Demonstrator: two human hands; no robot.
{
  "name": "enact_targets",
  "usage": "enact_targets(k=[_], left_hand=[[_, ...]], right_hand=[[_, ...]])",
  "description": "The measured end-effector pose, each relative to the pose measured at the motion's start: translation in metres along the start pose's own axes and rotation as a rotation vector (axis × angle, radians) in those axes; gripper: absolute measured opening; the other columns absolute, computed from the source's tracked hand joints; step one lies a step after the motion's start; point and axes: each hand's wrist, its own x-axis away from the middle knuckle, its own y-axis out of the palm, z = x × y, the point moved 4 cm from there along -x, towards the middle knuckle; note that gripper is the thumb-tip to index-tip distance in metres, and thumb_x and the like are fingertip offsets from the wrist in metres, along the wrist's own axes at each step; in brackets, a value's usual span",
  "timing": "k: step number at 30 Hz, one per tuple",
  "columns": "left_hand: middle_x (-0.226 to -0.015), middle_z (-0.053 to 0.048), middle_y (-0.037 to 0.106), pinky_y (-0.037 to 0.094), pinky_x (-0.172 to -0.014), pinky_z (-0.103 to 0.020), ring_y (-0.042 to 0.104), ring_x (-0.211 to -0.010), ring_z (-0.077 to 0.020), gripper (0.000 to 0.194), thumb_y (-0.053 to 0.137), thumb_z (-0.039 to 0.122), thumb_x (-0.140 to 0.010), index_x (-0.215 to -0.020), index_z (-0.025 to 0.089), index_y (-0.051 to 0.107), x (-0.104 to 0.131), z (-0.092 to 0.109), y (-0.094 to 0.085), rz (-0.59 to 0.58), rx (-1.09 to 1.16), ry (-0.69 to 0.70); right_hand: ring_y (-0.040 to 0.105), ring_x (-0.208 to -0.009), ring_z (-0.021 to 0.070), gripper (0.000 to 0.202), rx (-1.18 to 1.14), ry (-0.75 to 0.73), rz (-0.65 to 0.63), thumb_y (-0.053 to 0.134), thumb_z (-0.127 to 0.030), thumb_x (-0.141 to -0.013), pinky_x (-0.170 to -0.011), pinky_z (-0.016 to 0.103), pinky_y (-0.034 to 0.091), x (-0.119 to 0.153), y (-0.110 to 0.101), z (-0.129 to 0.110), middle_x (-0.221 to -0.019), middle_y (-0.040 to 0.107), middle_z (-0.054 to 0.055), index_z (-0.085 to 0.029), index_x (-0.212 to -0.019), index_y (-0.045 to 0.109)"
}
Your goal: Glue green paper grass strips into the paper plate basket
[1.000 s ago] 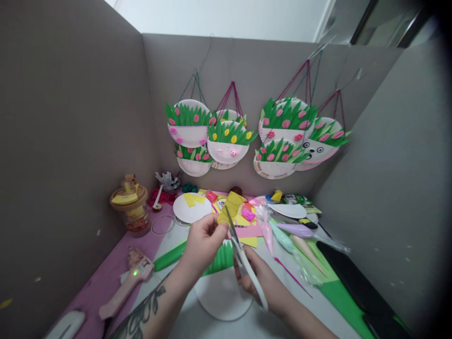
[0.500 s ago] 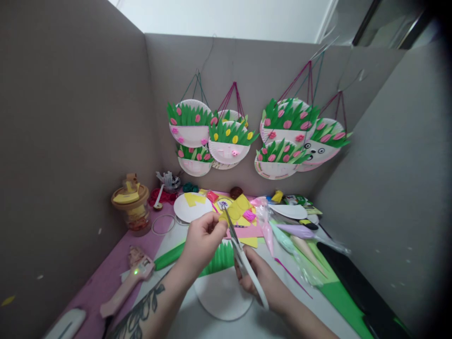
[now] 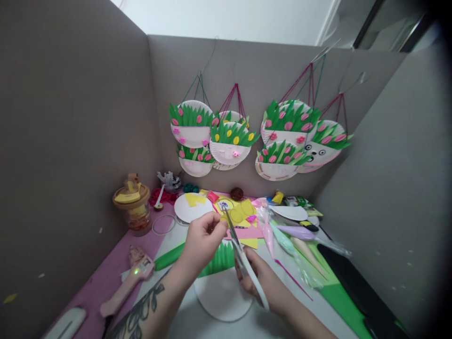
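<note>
My left hand point(image 3: 206, 235) pinches the edge of a yellow paper strip point(image 3: 243, 211) marked with rounded outlines. In my right hand point(image 3: 256, 273) is a pair of scissors point(image 3: 245, 261) with white handles, its blades pointing up and away at the strip's edge beside my left fingertips. Whether the blades are cutting through the paper I cannot tell. Beneath both hands lies a white paper plate pocket point(image 3: 226, 294) with fringed green paper point(image 3: 221, 259) standing out of its far side, partly hidden by my hands.
A glue gun point(image 3: 129, 280) with a green light lies at left, near a lidded jar point(image 3: 132, 209). White plates point(image 3: 192, 214) sit behind. Piping bags point(image 3: 293, 230) and a black case point(image 3: 356, 282) lie at right. Decorated plate baskets point(image 3: 231, 153) hang on the back wall.
The yellow strip has tilted and turned slightly between my fingers, covering more of the pink piece behind it. My hands and the scissors have barely moved; the view has shifted a little.
</note>
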Motion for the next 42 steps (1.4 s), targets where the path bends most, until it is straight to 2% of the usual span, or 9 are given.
enact_targets(k=[4, 17, 25, 34, 42], left_hand=[[-0.053, 0.003, 0.051, 0.032, -0.048, -0.019, 0.043, -0.050, -0.0080, 0.023, 0.053, 0.030, -0.078, -0.061, 0.016, 0.052, 0.0006, 0.0009, -0.0002, -0.011, -0.002, 0.011], [-0.054, 0.003, 0.051, 0.032, -0.048, -0.019, 0.043, -0.050, -0.0082, 0.022, 0.052, 0.029, -0.077, -0.061, 0.015, 0.053, 0.0001, 0.0019, -0.0005, -0.006, -0.019, 0.019], [-0.052, 0.003, 0.050, 0.031, -0.046, -0.019, 0.042, -0.048, -0.0077, 0.022, 0.052, 0.029, -0.077, -0.060, 0.016, 0.053, 0.0010, 0.0050, -0.0001, -0.022, -0.011, 0.020], [-0.053, 0.003, 0.050, 0.031, -0.047, -0.019, 0.042, -0.049, -0.0080, 0.021, 0.052, 0.029, -0.077, -0.060, 0.016, 0.053, 0.0011, 0.0019, -0.0007, -0.020, -0.030, 0.025], [-0.053, 0.003, 0.050, 0.031, -0.048, -0.019, 0.042, -0.050, -0.0085, 0.023, 0.052, 0.031, -0.078, -0.060, 0.016, 0.053, 0.0016, 0.0033, 0.0004, -0.037, -0.023, 0.024]], right_hand=[[0.039, -0.057, 0.0103, 0.028, 0.011, -0.019, -0.003, 0.062, -0.033, -0.059, -0.050, 0.022, 0.031, -0.0001, 0.0002, 0.0001, -0.065, 0.046, -0.003, -0.021, -0.073, 0.041], [0.040, -0.061, 0.0115, 0.024, 0.018, -0.019, 0.000, 0.059, -0.027, -0.058, -0.051, 0.022, 0.031, -0.0002, -0.0017, 0.0011, -0.067, 0.046, -0.003, -0.021, -0.073, 0.041], [0.039, -0.060, 0.0114, 0.037, 0.018, -0.046, -0.010, 0.066, -0.045, -0.061, -0.051, 0.023, 0.032, -0.0007, 0.0005, 0.0022, -0.068, 0.047, -0.002, -0.021, -0.074, 0.040], [0.041, -0.060, 0.0113, 0.036, 0.042, -0.036, -0.004, 0.067, -0.045, -0.062, -0.051, 0.023, 0.032, -0.0004, -0.0017, 0.0023, -0.068, 0.048, -0.002, -0.021, -0.073, 0.042], [0.041, -0.061, 0.0123, 0.052, 0.025, -0.039, -0.003, 0.069, -0.062, -0.058, -0.051, 0.024, 0.032, 0.0017, 0.0016, -0.0046, -0.068, 0.048, -0.001, -0.021, -0.072, 0.041]])
